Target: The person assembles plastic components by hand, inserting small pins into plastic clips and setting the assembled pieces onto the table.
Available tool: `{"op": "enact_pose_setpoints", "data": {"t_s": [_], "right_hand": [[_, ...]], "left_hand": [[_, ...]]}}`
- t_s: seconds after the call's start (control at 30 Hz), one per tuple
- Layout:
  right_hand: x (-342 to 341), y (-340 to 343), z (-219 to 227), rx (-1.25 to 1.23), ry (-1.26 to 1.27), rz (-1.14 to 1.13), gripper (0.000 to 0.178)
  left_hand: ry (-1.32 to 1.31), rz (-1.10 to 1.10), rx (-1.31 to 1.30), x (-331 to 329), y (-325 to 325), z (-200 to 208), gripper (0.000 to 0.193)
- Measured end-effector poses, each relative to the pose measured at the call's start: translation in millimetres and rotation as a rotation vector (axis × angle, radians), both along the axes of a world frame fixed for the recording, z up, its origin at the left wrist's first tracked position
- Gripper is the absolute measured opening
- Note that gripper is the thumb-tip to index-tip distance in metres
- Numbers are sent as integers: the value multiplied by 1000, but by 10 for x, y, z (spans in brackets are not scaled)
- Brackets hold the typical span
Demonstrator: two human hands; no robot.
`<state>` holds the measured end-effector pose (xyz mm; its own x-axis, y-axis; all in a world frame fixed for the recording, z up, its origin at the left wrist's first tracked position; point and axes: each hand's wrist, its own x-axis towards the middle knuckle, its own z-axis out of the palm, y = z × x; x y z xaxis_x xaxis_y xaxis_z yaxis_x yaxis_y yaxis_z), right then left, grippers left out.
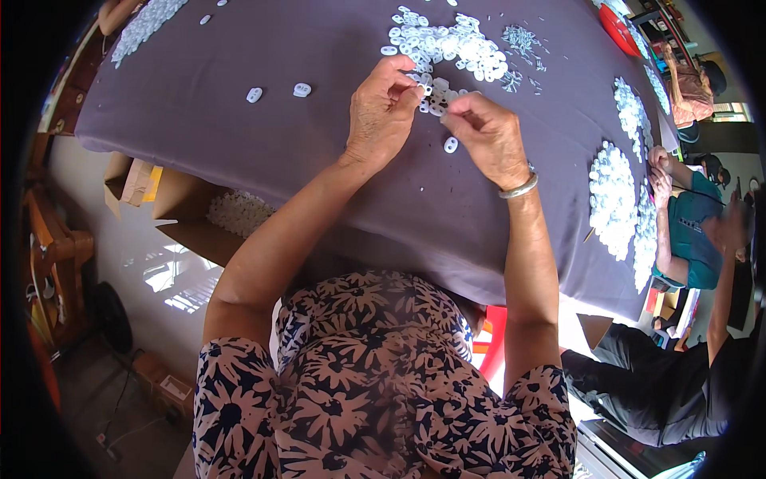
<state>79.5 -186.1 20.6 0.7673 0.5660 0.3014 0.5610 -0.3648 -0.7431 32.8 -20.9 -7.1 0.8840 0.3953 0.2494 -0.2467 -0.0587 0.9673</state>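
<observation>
So both hands are in close over the worktop (215, 120), right at the near edge of the main heap of white bits (479, 62). The left hand (379, 116) has thumb and forefinger curled in beside a few of them, and the right hand (491, 140) is bent into a pinch just beside those. Honestly can't tell if either set of fingers is actually gripping something; whatever's at the tips is too small to make out.

What could go wrong? Mostly crowding, I reckon. The left fingers are so near the heap that a careless knuckle could drag extra bits along. There's a loose bit (451, 144) just below the right fingertips too, so a dropped wrist might sweep it towards the near edge. The tiny slivers (520, 38) lie right of the heap, some just beside it, so a wide swipe would probably mix the two. They look fiddly; a weak pinch would likely lose one. And the cloth's wrinkly, so a leaning forearm could tug it and shift everything.
</observation>
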Motion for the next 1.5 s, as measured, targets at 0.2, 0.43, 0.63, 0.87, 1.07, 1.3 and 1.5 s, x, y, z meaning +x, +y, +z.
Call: {"op": "enact_pose_setpoints", "data": {"t_s": [0.2, 0.43, 0.63, 0.87, 1.07, 1.3, 1.5], "right_hand": [[57, -47, 65, -128, -37, 53, 8], [83, -147, 106, 45, 78, -39, 8], [8, -149, 234, -180, 41, 199, 17], [-47, -107, 230, -247, -41, 237, 22], [-40, -103, 228, -219, -11, 240, 19], [5, -94, 138, -82, -230, 173, 20], [-11, -132, 166, -190, -88, 224, 20]], "left_hand": [[-7, -1, 46, 26, 11, -15, 28], [24, -12, 44, 9, 6, 1, 28], [19, 4, 59, 16, 6, -14, 28], [8, 0, 52, 17, 13, -22, 27], [15, -19, 46, 6, 11, -5, 27], [17, -35, 67, 0, -1, 27, 27], [17, -41, 51, -8, 6, 10, 27]]}}
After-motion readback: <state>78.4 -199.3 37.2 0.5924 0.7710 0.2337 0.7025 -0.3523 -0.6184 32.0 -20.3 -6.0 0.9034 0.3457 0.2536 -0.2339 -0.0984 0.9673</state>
